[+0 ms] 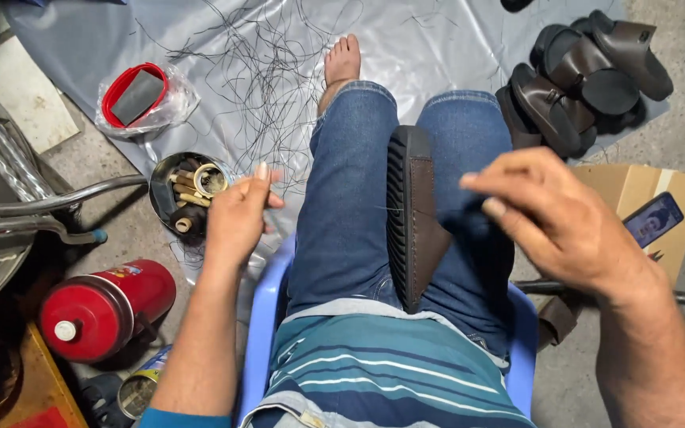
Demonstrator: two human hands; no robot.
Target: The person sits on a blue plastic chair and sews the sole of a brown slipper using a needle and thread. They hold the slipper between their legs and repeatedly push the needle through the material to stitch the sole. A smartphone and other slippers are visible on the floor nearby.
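Between pinching right hand (552, 218) and left hand (239, 214) (fingers closed) stands a sandal (414, 214) on edge.

A dark brown sandal (415, 214) lies on blue jeans (350, 198), beside a red flask (105, 305) and teal striped shirt (382, 372).

- The left hand (238, 215) is raised beside the left thigh, fingers curled, thumb and forefinger pressed together.
- The right hand (552, 218) is held over the right thigh, fingertips pinched, forearm angled inward.
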